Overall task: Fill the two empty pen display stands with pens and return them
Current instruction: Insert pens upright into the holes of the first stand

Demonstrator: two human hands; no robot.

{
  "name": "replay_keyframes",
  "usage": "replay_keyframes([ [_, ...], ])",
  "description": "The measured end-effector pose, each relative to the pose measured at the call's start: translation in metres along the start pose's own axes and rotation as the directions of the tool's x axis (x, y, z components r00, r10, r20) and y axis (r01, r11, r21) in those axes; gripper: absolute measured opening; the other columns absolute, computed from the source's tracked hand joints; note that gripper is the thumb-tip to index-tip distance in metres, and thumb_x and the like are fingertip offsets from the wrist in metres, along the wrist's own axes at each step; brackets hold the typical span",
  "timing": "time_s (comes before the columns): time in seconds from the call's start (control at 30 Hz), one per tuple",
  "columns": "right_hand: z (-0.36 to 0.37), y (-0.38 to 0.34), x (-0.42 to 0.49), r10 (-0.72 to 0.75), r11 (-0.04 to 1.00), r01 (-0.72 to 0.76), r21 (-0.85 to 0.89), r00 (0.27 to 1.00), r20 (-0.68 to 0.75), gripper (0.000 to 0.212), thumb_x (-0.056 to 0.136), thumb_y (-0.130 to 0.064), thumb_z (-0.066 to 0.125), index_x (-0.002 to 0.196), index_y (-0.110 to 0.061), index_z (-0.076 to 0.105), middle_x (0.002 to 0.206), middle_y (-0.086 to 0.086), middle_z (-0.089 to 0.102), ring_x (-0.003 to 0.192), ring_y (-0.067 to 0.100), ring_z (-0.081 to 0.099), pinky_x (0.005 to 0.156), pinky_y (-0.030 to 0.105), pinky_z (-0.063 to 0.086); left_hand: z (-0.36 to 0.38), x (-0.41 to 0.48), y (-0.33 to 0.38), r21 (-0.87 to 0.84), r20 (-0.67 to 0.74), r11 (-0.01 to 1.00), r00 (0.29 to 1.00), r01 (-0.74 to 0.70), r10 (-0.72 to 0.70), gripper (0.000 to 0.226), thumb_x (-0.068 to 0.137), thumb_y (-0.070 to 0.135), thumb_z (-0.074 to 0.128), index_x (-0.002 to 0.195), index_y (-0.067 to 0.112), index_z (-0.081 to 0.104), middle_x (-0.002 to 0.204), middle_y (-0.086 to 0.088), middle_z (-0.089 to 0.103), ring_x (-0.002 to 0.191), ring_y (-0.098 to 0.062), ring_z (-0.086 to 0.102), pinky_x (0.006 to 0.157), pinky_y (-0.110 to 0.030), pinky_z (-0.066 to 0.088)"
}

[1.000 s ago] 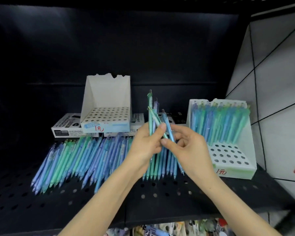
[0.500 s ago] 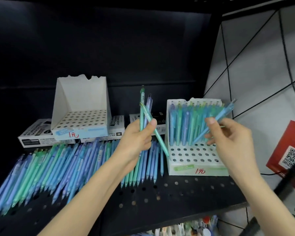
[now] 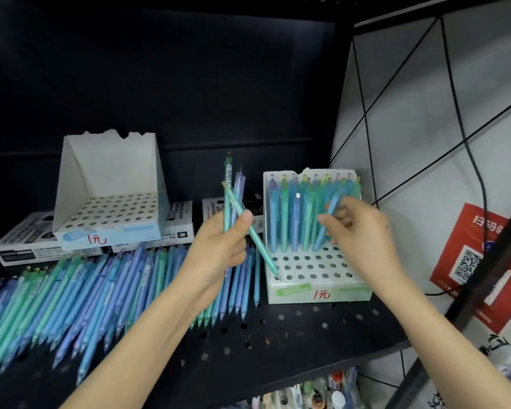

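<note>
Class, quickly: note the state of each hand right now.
Left hand: closed, holding a bunch of pens.
Right hand: closed, pinching one blue pen.

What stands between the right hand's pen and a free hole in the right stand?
Nothing visible. The pen in the right hand slants down beside the standing pens, open holes just in front. The left hand's teal pen crosses only the stand's front-left corner.

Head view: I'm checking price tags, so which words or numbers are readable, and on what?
"1元", red handwriting: front of the empty left stand.
"1元": front of the part-filled right stand.
"PERMANENT MARKER": box behind.
"扫码": red poster, above a QR code.
Green sticker, boxes' small print: too blurred.
</note>
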State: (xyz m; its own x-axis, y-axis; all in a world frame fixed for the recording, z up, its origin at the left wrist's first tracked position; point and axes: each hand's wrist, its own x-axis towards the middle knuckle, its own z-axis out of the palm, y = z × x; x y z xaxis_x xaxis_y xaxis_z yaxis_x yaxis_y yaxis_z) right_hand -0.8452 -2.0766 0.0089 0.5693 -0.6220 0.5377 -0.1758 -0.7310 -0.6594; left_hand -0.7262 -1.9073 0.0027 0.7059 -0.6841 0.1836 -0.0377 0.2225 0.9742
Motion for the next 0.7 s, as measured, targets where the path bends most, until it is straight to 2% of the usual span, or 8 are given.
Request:
replay_keyframes([
  [0.07, 0.004, -0.001, 0.003, -0.032, 0.999, 0.033, -0.04, 0.999, 0.018, 0.016, 0.085, -0.018, 0.066, 0.082, -0.004, 0.058, 0.066, 0.007, 0.061, 0.061, 0.025, 0.062, 0.064, 0.045, 0.054, 0.001, 0.0, 0.0, 0.004, 0.01, 1.0, 1.0, 0.0, 0.0, 0.02, 0.089, 0.028, 0.054, 0.079, 0.015, 0.043, 0.057, 0.006, 0.024, 0.049, -0.009, 0.018, 0.043, -0.019, 0.018],
  [0.17, 0.008, -0.002, 0.003, -0.025, 0.996, 0.03, -0.085, 0.998, 0.056, 0.023, 0.085, -0.016, 0.067, 0.102, -0.005, 0.058, 0.07, 0.005, 0.061, 0.066, 0.023, 0.063, 0.069, 0.041, 0.055, 0.003, -0.001, 0.0, 0.013, 0.023, 1.0, 1.0, -0.002, 0.002, 0.022, 0.084, 0.032, 0.056, 0.08, 0.015, 0.043, 0.055, 0.007, 0.025, 0.047, -0.008, 0.019, 0.041, -0.016, 0.02],
  [0.33, 0.007, -0.002, 0.004, 0.058, 0.995, -0.047, -0.083, 0.989, 0.134, 0.017, 0.082, -0.018, 0.069, 0.086, -0.004, 0.059, 0.069, 0.005, 0.065, 0.063, 0.019, 0.065, 0.067, 0.038, 0.056, 0.002, -0.001, 0.002, 0.024, 0.048, 1.0, 0.999, -0.003, 0.002, 0.024, 0.081, 0.035, 0.057, 0.081, 0.014, 0.045, 0.052, 0.008, 0.027, 0.045, -0.008, 0.019, 0.04, -0.016, 0.021],
  [0.4, 0.003, -0.007, 0.002, 0.027, 0.974, -0.007, -0.226, 0.996, 0.084, 0.026, 0.082, -0.028, 0.07, 0.096, -0.008, 0.061, 0.07, 0.002, 0.066, 0.065, 0.018, 0.063, 0.066, 0.029, 0.05, 0.001, -0.001, 0.003, 0.024, 0.055, 1.0, 0.998, 0.003, -0.004, 0.024, 0.082, 0.035, 0.057, 0.081, 0.014, 0.045, 0.052, 0.008, 0.026, 0.045, -0.008, 0.018, 0.04, -0.016, 0.022],
  [0.5, -0.002, -0.027, -0.008, -0.17, 0.928, 0.113, -0.355, 0.976, -0.133, 0.036, 0.084, -0.045, 0.062, 0.103, -0.015, 0.066, 0.067, -0.006, 0.063, 0.059, 0.011, 0.055, 0.056, 0.024, 0.039, 0.0, -0.002, 0.004, 0.031, 0.072, 1.0, 0.997, -0.002, 0.0, 0.022, 0.083, 0.034, 0.057, 0.078, 0.016, 0.045, 0.052, 0.007, 0.026, 0.045, -0.009, 0.018, 0.041, -0.016, 0.021],
  [0.57, -0.003, -0.047, -0.014, -0.223, 0.963, 0.194, -0.187, 0.963, -0.152, 0.031, 0.084, -0.048, 0.058, 0.092, -0.021, 0.07, 0.069, -0.01, 0.063, 0.059, 0.004, 0.053, 0.056, 0.023, 0.042, 0.001, -0.003, 0.005, 0.053, 0.095, 0.998, 0.995, -0.022, 0.017, 0.023, 0.083, 0.034, 0.057, 0.077, 0.016, 0.045, 0.052, 0.008, 0.027, 0.045, -0.009, 0.018, 0.041, -0.017, 0.021],
  [0.63, -0.001, -0.064, -0.014, -0.196, 0.98, 0.197, 0.026, 0.979, -0.047, 0.026, 0.082, -0.049, 0.06, 0.085, -0.027, 0.072, 0.072, -0.013, 0.064, 0.065, 0.003, 0.054, 0.06, 0.019, 0.043, 0.003, -0.004, 0.007, 0.086, 0.126, 0.994, 0.991, -0.063, 0.052, 0.024, 0.083, 0.034, 0.057, 0.076, 0.014, 0.045, 0.052, 0.008, 0.027, 0.044, -0.008, 0.019, 0.04, -0.017, 0.021],
  [0.7, 0.005, -0.074, -0.01, -0.158, 0.981, 0.151, 0.121, 0.986, 0.051, 0.019, 0.078, -0.049, 0.064, 0.079, -0.032, 0.071, 0.071, -0.013, 0.064, 0.065, -0.001, 0.052, 0.059, 0.018, 0.04, 0.006, -0.006, 0.009, 0.122, 0.147, 0.987, 0.985, -0.107, 0.088, 0.022, 0.087, 0.03, 0.055, 0.081, 0.01, 0.049, 0.052, 0.009, 0.028, 0.043, -0.007, 0.02, 0.04, -0.018, 0.019],
])
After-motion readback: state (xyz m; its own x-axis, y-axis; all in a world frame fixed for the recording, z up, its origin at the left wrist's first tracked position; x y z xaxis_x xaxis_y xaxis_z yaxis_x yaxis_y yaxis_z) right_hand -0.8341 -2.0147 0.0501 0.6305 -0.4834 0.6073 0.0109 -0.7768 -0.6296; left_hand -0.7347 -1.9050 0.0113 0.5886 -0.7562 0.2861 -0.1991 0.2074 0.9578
